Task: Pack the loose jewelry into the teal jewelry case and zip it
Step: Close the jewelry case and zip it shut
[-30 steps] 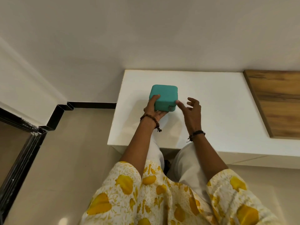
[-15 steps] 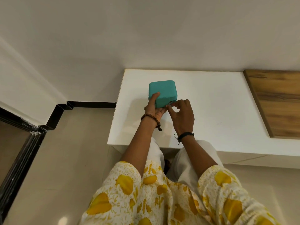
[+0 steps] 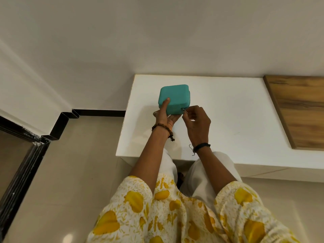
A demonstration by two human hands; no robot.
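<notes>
1. A square teal jewelry case with rounded corners [image 3: 174, 98] sits closed near the left end of a glossy white desk [image 3: 228, 120]; its lid is down, so nothing of its contents can be seen.
2. The case is lifted slightly off the desk at its near edge, cradled from below by the person's left hand [image 3: 166, 116], whose thumb [image 3: 164, 103] lies flat across the near-left part of the lid while the palm and remaining fingers cup the underside.
3. At the case's near-right corner a small metal zipper pull [image 3: 185, 111] sticks out, pinched between the thumb and forefinger of the right hand [image 3: 197, 122]; the other fingers of that hand are curled in loosely behind.
4. Both forearms reach forward from yellow-patterned sleeves [image 3: 175, 216], the left wrist wearing a brown beaded bracelet [image 3: 162, 128] and the right a black cord band [image 3: 201, 146].
5. A wood-grain panel [image 3: 298, 109] covers the desk's right end, well apart from the case.
</notes>
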